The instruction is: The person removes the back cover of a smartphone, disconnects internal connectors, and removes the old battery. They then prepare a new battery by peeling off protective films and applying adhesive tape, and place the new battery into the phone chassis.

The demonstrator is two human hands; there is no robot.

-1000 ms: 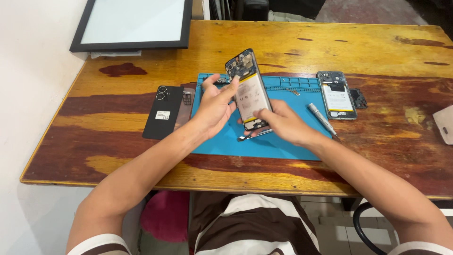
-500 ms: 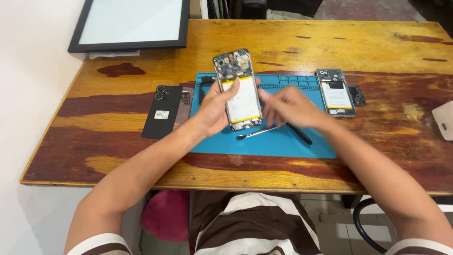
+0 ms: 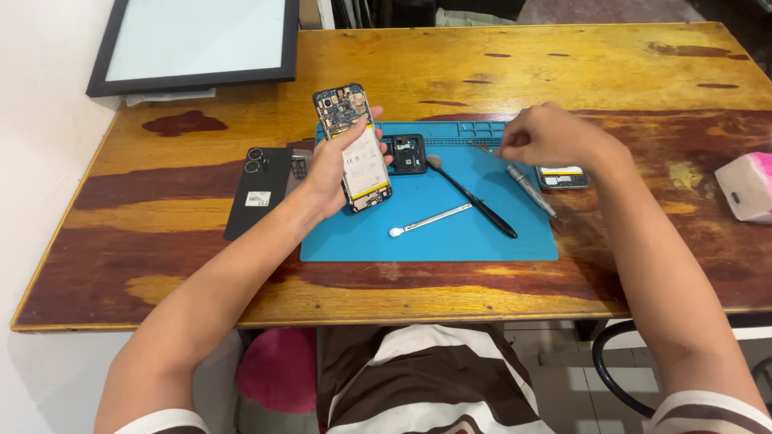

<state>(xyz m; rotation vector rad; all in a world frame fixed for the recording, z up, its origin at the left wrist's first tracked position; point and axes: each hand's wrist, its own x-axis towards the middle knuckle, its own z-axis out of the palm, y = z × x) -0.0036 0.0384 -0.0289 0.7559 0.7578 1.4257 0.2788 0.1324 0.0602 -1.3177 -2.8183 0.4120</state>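
Observation:
My left hand [image 3: 326,173] grips an opened phone [image 3: 354,149] by its lower half. The phone is tilted above the blue work mat [image 3: 450,237], with its circuit board and pale battery exposed. My right hand [image 3: 547,135] hovers over the mat's far right corner. Its fingers are pinched on a thin metal tool [image 3: 487,148] that pokes out to the left. A black pry tool [image 3: 474,199], a silver spudger [image 3: 430,219] and a silver screwdriver [image 3: 531,189] lie on the mat between my hands. A small black frame part [image 3: 406,153] rests beside the phone.
A black back cover [image 3: 257,191] lies left of the mat on the wooden table [image 3: 201,265]. A second phone [image 3: 563,177] sits partly under my right wrist. A pink and white object [image 3: 748,186] is at the right edge, and a black-framed panel [image 3: 193,40] at the far left.
My right hand has left the phone and moved to the mat's far right corner. The black pry tool now lies on the mat. My left hand has lifted the phone slightly leftward.

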